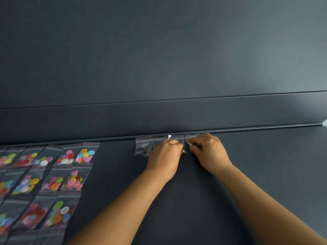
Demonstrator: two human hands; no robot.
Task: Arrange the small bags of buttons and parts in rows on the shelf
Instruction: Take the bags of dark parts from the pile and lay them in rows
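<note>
Four small bags (143,146): a new back row on the shelf (265,165).
Left hand (165,156): fingers curled on a bag.
Right hand (208,151): fingers pinching the next bag.
Next move: probably squaring both bags, edges touching.

No readable text anywhere here: the bags (53,175) carry no legible labels, and the dark shelf (265,165) shows no brand, number or sign.

Button bags (53,175) lie in rows left of parts bags (143,146).
</note>
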